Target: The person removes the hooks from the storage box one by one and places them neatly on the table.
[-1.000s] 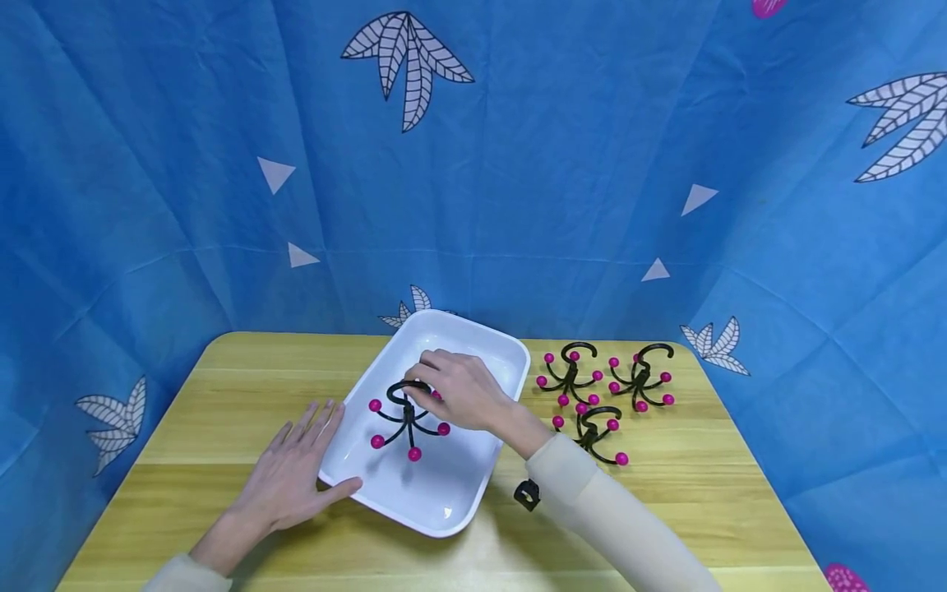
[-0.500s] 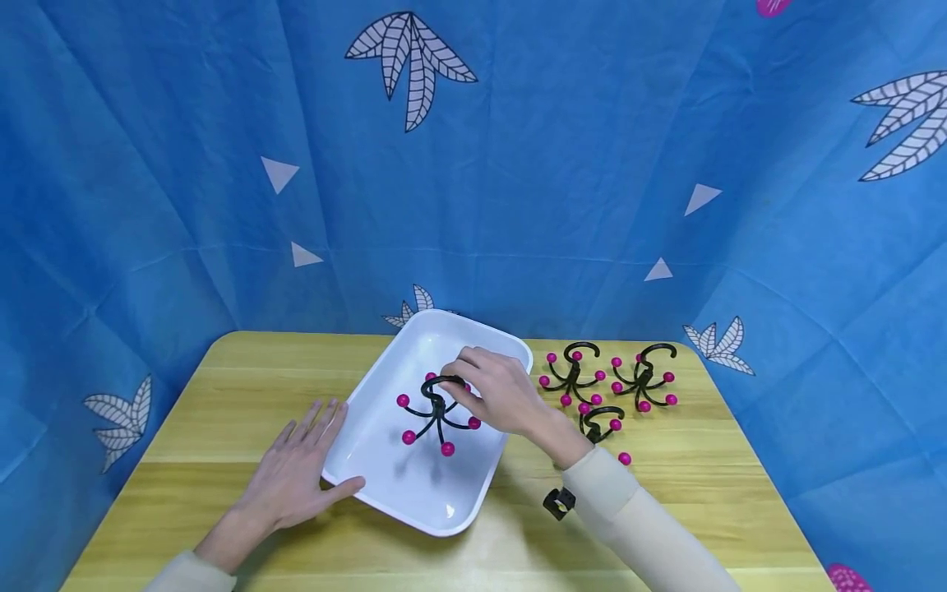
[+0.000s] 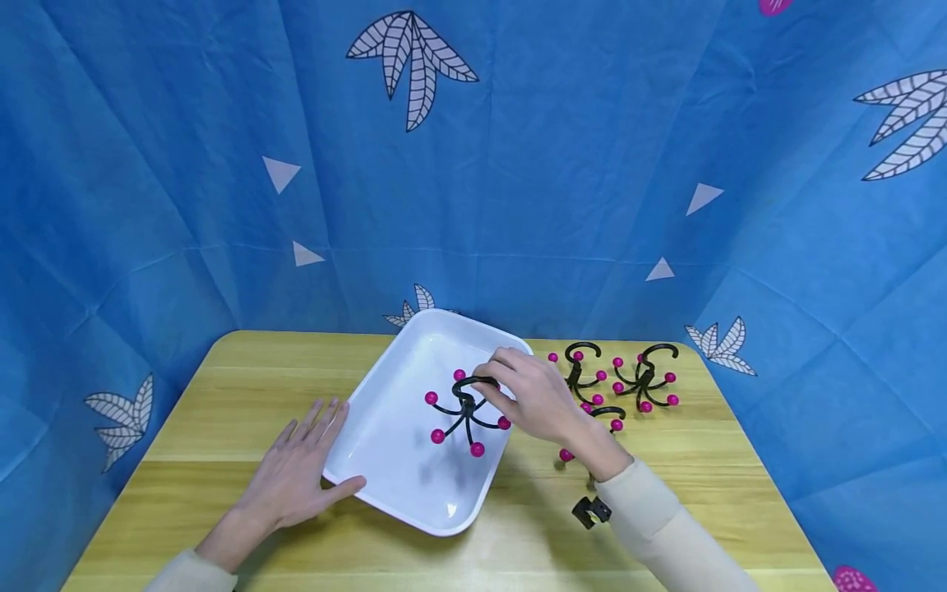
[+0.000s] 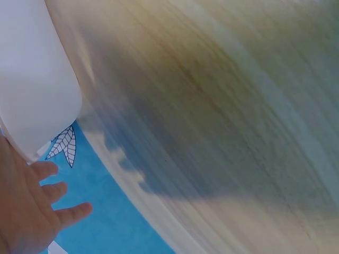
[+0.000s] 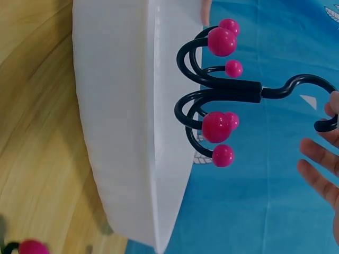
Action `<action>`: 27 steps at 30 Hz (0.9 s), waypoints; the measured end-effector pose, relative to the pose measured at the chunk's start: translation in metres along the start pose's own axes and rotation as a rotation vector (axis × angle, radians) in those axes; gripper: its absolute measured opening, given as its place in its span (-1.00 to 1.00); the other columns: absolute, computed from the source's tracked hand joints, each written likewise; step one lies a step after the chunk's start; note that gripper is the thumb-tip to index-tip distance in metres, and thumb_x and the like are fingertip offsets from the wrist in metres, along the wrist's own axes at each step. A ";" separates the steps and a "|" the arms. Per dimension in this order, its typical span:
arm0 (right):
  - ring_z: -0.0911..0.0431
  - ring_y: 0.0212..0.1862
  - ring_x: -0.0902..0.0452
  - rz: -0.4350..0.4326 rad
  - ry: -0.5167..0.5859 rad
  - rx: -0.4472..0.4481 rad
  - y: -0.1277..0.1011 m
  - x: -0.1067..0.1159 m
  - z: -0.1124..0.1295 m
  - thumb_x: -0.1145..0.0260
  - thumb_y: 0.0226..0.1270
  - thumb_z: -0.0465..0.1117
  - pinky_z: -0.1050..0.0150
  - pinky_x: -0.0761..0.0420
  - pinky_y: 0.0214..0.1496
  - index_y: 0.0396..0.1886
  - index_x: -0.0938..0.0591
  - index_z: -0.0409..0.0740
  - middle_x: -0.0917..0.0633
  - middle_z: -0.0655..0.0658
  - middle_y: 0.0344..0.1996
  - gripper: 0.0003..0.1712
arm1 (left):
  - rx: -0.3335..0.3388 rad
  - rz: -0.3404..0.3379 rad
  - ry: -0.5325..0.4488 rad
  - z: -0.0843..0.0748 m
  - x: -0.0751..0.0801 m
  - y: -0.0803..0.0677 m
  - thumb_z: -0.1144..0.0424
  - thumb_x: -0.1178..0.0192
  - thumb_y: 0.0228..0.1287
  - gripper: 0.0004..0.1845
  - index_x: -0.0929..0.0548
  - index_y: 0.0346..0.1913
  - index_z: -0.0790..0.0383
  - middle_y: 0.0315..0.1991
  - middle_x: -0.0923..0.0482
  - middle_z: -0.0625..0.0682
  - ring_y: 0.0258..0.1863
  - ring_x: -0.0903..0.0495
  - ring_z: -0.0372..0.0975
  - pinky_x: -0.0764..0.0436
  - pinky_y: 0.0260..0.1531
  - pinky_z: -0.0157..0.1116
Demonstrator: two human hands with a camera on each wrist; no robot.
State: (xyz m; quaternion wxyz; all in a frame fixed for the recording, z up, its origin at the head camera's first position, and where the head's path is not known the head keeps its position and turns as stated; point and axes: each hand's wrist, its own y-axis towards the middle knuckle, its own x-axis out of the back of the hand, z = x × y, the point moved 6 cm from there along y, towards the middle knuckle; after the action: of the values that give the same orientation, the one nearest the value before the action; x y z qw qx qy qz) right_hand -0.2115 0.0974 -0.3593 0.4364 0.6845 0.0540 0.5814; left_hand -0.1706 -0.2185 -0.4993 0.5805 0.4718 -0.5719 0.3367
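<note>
My right hand pinches the curved top of a black multi-arm hanging hook with pink ball tips. The hook hangs upright over the right part of a white tray, its balls above the tray floor. In the right wrist view, the thumb and a finger grip the hook's curved end, and the other fingers are spread loosely. My left hand rests at the tray's left side with fingers extended, the thumb on the front rim. The left wrist view shows those straight fingers beside the tray wall.
Three similar hooks stand on the wooden table right of the tray: a rear one, a far-right one and a nearer one partly hidden by my right forearm. A blue patterned cloth surrounds the table's back and sides.
My right hand has carried the hook rightward across the tray, from its middle toward its right rim. The left hand and the tray have stayed in place.
</note>
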 end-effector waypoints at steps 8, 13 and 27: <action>0.22 -0.48 -0.49 -0.008 -0.029 0.044 -0.006 0.021 -0.002 -0.57 0.24 -0.19 0.45 -0.43 -0.50 -0.21 -0.78 -0.03 -0.69 0.05 -0.37 -0.85 | -0.006 0.001 -0.002 -0.001 0.002 0.000 -0.56 -0.13 0.26 0.19 -0.12 0.69 0.20 0.67 -0.19 0.22 0.66 -0.20 0.17 -0.43 0.46 0.30; 0.21 -0.46 -0.51 -0.012 -0.028 0.078 -0.012 0.034 -0.004 -0.50 0.37 -0.15 0.44 -0.47 -0.48 -0.21 -0.78 -0.05 -0.71 0.03 -0.37 -0.90 | -0.002 0.007 -0.005 -0.001 0.002 -0.001 -0.55 -0.14 0.26 0.19 -0.12 0.70 0.20 0.68 -0.18 0.22 0.67 -0.19 0.17 -0.41 0.47 0.31; 0.23 -0.45 -0.42 0.014 -0.058 0.065 -0.022 0.073 -0.021 -0.19 0.66 0.07 0.43 -0.37 -0.51 -0.17 -0.78 -0.05 -0.67 0.03 -0.37 -0.63 | -0.009 -0.002 -0.002 0.000 0.001 -0.001 -0.57 -0.12 0.26 0.19 -0.12 0.70 0.18 0.68 -0.19 0.22 0.66 -0.20 0.17 -0.43 0.45 0.31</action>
State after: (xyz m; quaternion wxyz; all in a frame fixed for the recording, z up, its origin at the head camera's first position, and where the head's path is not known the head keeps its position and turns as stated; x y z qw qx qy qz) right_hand -0.1966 0.1647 -0.3201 0.4112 0.7154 0.0556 0.5622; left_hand -0.1691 -0.2192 -0.4982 0.5825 0.4699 -0.5736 0.3330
